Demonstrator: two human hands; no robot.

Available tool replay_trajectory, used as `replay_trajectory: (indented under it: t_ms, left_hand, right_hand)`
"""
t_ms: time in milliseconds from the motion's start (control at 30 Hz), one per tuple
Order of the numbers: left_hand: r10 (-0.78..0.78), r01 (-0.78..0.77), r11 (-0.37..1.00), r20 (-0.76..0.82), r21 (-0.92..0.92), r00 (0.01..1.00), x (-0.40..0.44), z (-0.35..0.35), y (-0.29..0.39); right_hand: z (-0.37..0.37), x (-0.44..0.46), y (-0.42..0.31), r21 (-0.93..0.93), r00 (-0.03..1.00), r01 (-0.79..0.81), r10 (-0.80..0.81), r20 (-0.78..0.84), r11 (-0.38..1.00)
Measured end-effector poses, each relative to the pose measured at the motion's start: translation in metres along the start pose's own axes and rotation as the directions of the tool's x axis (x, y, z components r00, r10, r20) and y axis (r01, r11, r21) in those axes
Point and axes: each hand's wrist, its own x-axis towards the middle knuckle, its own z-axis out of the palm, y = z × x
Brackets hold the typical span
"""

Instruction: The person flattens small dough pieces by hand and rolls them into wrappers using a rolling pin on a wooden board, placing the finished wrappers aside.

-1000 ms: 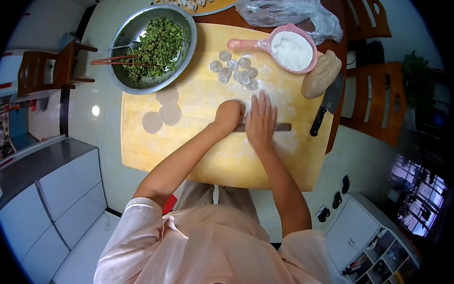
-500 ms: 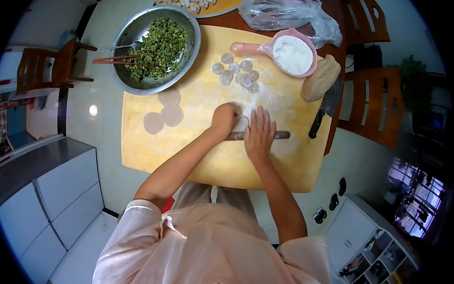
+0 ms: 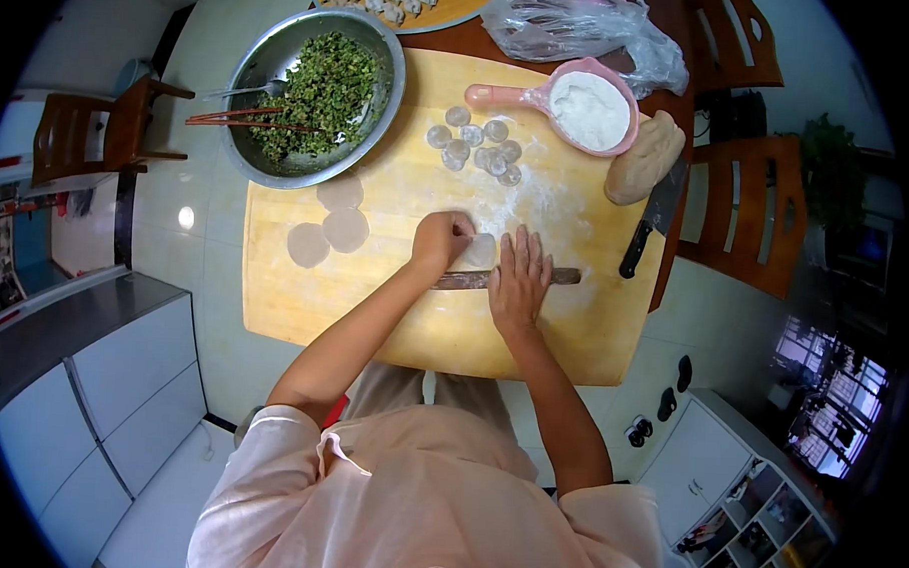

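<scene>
My left hand (image 3: 442, 241) is closed, pinching the left edge of a small round dough wrapper (image 3: 481, 251) on the floured wooden board (image 3: 373, 326). Flat on the dark rolling pin (image 3: 465, 280) lies my right hand (image 3: 520, 281), its fingers stretched forward. The pin runs crosswise just below the wrapper. Several small floured dough discs (image 3: 472, 135) sit farther up the board. To the left, three rolled wrappers (image 3: 309, 245) lie flat, touching or close together.
A steel bowl (image 3: 241, 156) of chopped green filling, with chopsticks and a spoon, stands at upper left. At upper right are a pink scoop of flour (image 3: 591, 111), a dough lump (image 3: 644, 158) and a knife (image 3: 649, 226). Behind lie a plastic bag (image 3: 584, 28) and a tray of dumplings (image 3: 454, 9).
The rolling pin has drawn back slightly toward me, leaving more of the wrapper uncovered. My left hand has shifted a little left, and my right hand has moved slightly back.
</scene>
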Motion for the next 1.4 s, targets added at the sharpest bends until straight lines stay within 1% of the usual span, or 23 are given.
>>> replay_trajectory:
  t_ms: [33,133,233,267,367,400,433,500,567,600,633,700,800,833,900,1000,1033,1133,1200,1267,1300,1333,1400]
  left_hand:
    - [-0.041,0.043,0.998,0.041,-0.044,0.998,-0.002,-0.001,-0.003]
    - [0.133,-0.138,0.963,0.033,0.23,0.99,0.0,0.003,0.015]
    - [0.071,-0.1,0.883,0.082,0.458,0.994,0.017,0.005,0.03]
    - [0.073,-0.112,0.904,0.109,0.412,0.991,0.02,0.005,0.023]
    - [0.167,-0.161,0.971,-0.02,0.175,0.986,0.009,0.003,0.001]
    - [0.001,-0.002,1.0,-0.031,-0.025,1.0,0.007,0.004,-0.009]
    - [-0.113,0.112,0.988,-0.004,-0.102,0.994,0.006,0.001,-0.013]
    - [-0.022,0.023,0.996,0.02,-0.081,1.0,-0.002,0.003,-0.017]
    - [0.14,-0.138,0.971,0.004,0.196,0.99,-0.001,0.002,0.009]
    - [0.154,-0.182,0.909,0.101,0.376,0.983,0.006,0.001,0.013]
    - [0.162,-0.168,0.886,0.049,0.432,0.985,0.012,0.007,0.014]
    - [0.144,-0.147,0.891,0.04,0.43,0.989,0.021,0.006,0.013]
    - [0.106,-0.107,0.94,0.022,0.323,0.994,0.009,-0.005,0.01]
    - [0.077,-0.069,0.991,-0.068,0.117,0.995,0.003,-0.005,0.006]
    - [-0.118,0.116,0.982,-0.004,-0.148,0.993,0.004,-0.004,-0.011]
    - [0.048,-0.049,0.999,0.055,0.009,0.997,0.005,0.0,-0.006]
    - [0.118,-0.134,0.952,0.073,0.276,0.99,0.008,-0.003,0.01]
    - [0.148,-0.164,0.883,0.071,0.441,0.986,0.017,0.001,0.013]
    - [0.15,-0.161,0.849,0.063,0.504,0.987,0.022,-0.004,0.014]
    - [0.071,-0.064,0.988,-0.047,0.143,0.996,0.012,-0.01,0.002]
    - [0.015,-0.02,0.998,-0.086,-0.053,0.996,0.008,-0.013,-0.007]
    - [-0.124,0.126,0.977,0.02,-0.171,0.992,0.009,-0.016,-0.018]
    - [-0.072,0.093,0.972,0.102,-0.214,0.992,0.007,-0.009,-0.035]
  right_hand:
    - [-0.002,-0.001,-0.002,-0.024,1.0,0.007,-0.008,-0.007,1.0]
    - [-0.002,0.058,-0.005,0.05,0.997,-0.027,0.03,-0.071,0.998]
    - [-0.002,0.081,-0.008,0.074,0.995,-0.046,0.053,-0.086,0.996]
    - [-0.001,0.071,-0.007,0.082,0.995,-0.045,0.052,-0.08,0.996]
    - [0.0,0.011,-0.003,0.061,1.0,0.003,-0.003,-0.011,0.998]
    - [-0.004,-0.006,-0.003,0.04,1.0,0.008,-0.008,0.003,0.999]
    - [-0.008,-0.013,-0.005,0.022,1.0,0.014,-0.014,0.018,1.0]
    - [-0.005,0.009,-0.006,0.012,1.0,0.002,-0.002,0.006,1.0]
    - [0.001,0.049,-0.004,0.003,0.999,0.014,-0.014,-0.032,1.0]
    - [0.0,0.075,-0.008,0.02,0.998,-0.017,0.018,-0.062,1.0]
    - [-0.002,0.089,-0.011,0.036,0.995,-0.045,0.048,-0.091,0.998]
    - [-0.002,0.08,-0.012,0.05,0.996,-0.044,0.048,-0.081,0.998]
    - [-0.007,0.025,-0.01,0.038,1.0,-0.009,0.01,-0.012,0.999]
    - [-0.008,0.006,-0.009,0.029,1.0,0.004,-0.005,0.028,1.0]
    - [-0.008,0.004,-0.01,0.016,1.0,0.016,-0.016,-0.003,1.0]
    - [-0.003,0.05,-0.011,0.031,0.999,-0.006,0.008,-0.044,1.0]
    - [-0.001,0.075,-0.012,0.042,0.998,-0.021,0.023,-0.056,0.999]
    - [0.003,0.1,-0.013,0.07,0.994,-0.051,0.058,-0.097,0.996]
    - [0.0,0.065,-0.012,0.069,0.998,-0.034,0.037,-0.044,0.997]
    - [-0.004,0.012,-0.011,0.054,1.0,-0.002,0.002,0.016,0.999]
    - [-0.007,-0.011,-0.009,0.041,0.999,0.018,-0.02,0.048,0.999]
    - [-0.009,-0.021,-0.009,0.05,0.999,0.026,-0.029,0.045,0.998]
    - [-0.003,-0.007,-0.008,0.036,0.999,0.038,-0.038,-0.012,0.999]
